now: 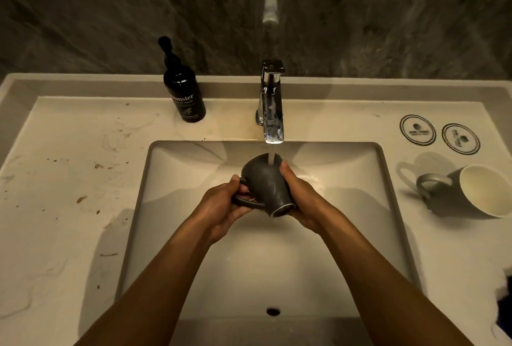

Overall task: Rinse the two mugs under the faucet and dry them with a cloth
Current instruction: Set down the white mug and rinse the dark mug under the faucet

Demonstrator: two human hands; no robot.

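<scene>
Both hands [221, 207] [302, 201] grasp the dark mug [266, 185] under the faucet [271, 102] (second mug [465, 193] lies aside).

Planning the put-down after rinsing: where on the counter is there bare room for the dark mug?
Widest bare patch: counter left of the sink, in front of the soap bottle; stained only. Right side is crowded: the grey mug lies on its side below two coasters. A smaller strip lies in front of it.

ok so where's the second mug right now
In the head view the second mug lies on its side on the counter right of the sink, just below the two round coasters.
</scene>
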